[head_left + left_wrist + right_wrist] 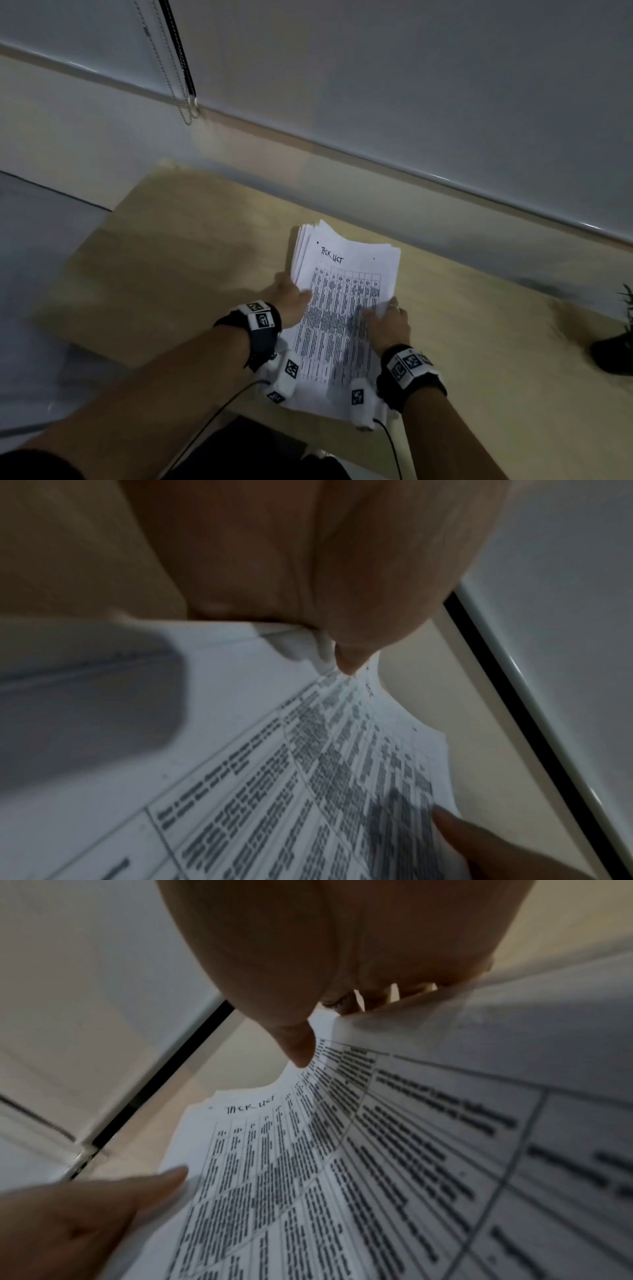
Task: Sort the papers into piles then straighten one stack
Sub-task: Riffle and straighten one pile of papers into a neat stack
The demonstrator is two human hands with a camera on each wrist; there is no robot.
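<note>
1. Head view: a pale wooden bench (178,260) runs below the window blind (411,85).
2. A stack of papers (342,308) is lifted at its near edge.
3. Left hand (291,301) and right hand (388,325) grip its sides, fingers (298,1047) curled round the edges.

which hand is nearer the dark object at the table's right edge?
Right. The right hand grips the paper stack's right edge, on the side toward the dark object; the left hand grips the far left edge.
</note>
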